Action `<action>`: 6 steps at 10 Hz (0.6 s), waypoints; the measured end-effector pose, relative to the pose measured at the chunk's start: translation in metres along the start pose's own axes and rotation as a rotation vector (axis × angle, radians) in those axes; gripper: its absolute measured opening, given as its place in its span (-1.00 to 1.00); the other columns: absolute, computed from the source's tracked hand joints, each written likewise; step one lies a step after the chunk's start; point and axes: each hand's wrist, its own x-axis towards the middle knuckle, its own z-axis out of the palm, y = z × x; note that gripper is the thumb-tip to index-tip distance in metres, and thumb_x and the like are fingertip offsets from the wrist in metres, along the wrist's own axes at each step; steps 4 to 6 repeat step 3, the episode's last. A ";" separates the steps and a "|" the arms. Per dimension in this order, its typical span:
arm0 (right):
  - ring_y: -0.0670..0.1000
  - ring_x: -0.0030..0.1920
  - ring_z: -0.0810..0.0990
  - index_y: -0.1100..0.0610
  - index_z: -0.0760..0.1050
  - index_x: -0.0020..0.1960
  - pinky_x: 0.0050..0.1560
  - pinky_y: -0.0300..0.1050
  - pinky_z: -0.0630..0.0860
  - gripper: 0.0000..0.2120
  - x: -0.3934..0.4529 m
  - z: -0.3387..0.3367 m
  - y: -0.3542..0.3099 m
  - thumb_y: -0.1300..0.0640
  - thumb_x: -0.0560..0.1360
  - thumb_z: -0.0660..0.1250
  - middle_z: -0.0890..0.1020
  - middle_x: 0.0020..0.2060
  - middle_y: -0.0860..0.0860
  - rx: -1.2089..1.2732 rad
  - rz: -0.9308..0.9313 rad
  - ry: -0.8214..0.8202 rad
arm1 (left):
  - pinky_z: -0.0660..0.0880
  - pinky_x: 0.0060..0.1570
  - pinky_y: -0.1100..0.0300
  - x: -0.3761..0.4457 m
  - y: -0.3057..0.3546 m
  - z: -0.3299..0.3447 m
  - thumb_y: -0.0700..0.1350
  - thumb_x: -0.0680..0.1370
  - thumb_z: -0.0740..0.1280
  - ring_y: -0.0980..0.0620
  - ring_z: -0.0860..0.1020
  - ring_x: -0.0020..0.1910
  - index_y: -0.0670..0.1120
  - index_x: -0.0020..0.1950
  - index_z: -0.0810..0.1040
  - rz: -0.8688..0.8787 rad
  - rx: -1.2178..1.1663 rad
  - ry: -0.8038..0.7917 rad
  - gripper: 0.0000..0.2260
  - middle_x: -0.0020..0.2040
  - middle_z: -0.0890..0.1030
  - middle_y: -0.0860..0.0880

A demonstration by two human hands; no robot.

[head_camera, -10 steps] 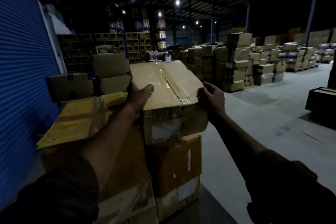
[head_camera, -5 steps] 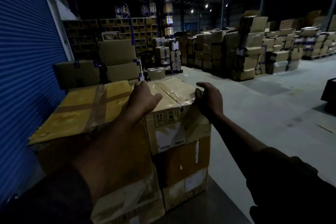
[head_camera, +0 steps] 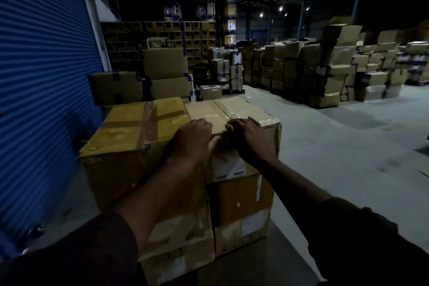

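A tan cardboard box [head_camera: 234, 109], sealed with clear tape, sits on top of another brown box [head_camera: 243, 195] in a low stack. Both my hands lie side by side over its near top edge. My left hand [head_camera: 192, 139] has its fingers on the lid and its thumb down the front face. My right hand [head_camera: 251, 139] rests on the lid by the tape seam, with its heel over the front edge. Neither hand wraps round the box.
A wider yellowish taped box [head_camera: 139, 127] stands flush on the left, on a lower box [head_camera: 178, 246]. A blue roller door [head_camera: 39, 76] runs along the left. More box stacks [head_camera: 325, 69] and shelving [head_camera: 162, 35] fill the back. Grey concrete floor [head_camera: 336, 146] lies to the right.
The tan box came down from chest height onto the stack. My hands left its two sides and came together on its near top edge.
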 end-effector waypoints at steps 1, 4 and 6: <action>0.00 0.31 0.43 0.06 0.47 0.31 0.39 -0.04 0.27 -0.64 -0.022 0.000 -0.014 -0.08 0.60 0.15 0.52 0.29 0.00 0.066 -0.009 -0.015 | 0.49 0.13 0.07 -0.019 0.006 0.000 -0.12 0.55 0.40 -0.12 0.57 0.18 -0.14 0.26 0.57 0.013 -0.215 0.095 -0.71 0.18 0.61 -0.13; 0.00 0.35 0.37 0.09 0.37 0.40 0.32 -0.01 0.39 -0.57 -0.079 -0.027 -0.061 -0.10 0.62 0.17 0.44 0.37 0.03 0.189 0.057 0.033 | 0.14 0.45 0.06 -0.086 0.024 -0.010 -0.13 0.59 0.35 -0.19 0.31 0.50 -0.20 0.47 0.40 -0.154 -0.440 0.138 -0.55 0.48 0.39 -0.20; 0.00 0.35 0.37 0.09 0.37 0.40 0.32 -0.01 0.39 -0.57 -0.079 -0.027 -0.061 -0.10 0.62 0.17 0.44 0.37 0.03 0.189 0.057 0.033 | 0.14 0.45 0.06 -0.086 0.024 -0.010 -0.13 0.59 0.35 -0.19 0.31 0.50 -0.20 0.47 0.40 -0.154 -0.440 0.138 -0.55 0.48 0.39 -0.20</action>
